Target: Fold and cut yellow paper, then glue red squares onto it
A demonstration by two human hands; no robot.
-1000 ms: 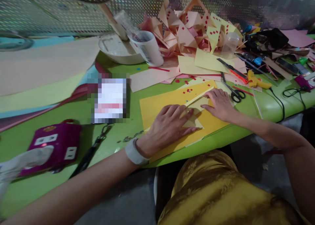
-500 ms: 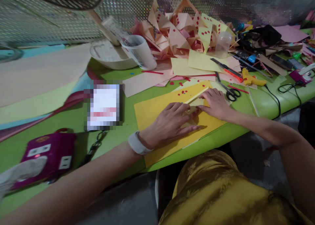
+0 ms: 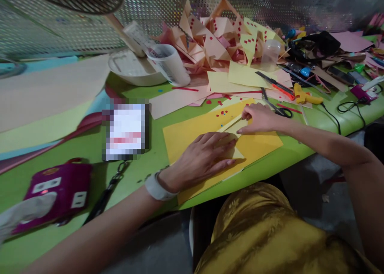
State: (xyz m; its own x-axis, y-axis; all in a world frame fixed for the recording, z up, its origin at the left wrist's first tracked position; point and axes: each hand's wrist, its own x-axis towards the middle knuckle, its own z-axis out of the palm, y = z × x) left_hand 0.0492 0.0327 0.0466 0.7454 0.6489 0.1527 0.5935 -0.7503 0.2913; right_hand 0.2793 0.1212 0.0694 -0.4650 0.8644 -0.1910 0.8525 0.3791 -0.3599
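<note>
A pale yellow folded paper (image 3: 237, 151) lies on a larger orange-yellow sheet (image 3: 177, 136) near the table's front edge. My left hand (image 3: 201, 156), with a pale band at the wrist, rests flat across the pale paper with its fingers spread. At the upper right of that paper, my right hand (image 3: 259, 119) has its thumb and fingers bent around the folded edge. Small red paper bits (image 3: 222, 113) are scattered on the orange-yellow sheet. Black-handled scissors (image 3: 283, 112) lie beside my right hand.
Behind are a white cup (image 3: 174, 66), folded peach papers (image 3: 216, 46), a cutter (image 3: 277, 85) and a yellow glue gun (image 3: 306, 97). At left stand a purple power socket (image 3: 60, 186) and a blurred-out white card (image 3: 126, 128). A fan (image 3: 133, 68) stands at back left.
My left hand has slid a little left and down along the paper. My right hand has shifted slightly up, its fingers now more curled, and more of the pale paper shows between the hands.
</note>
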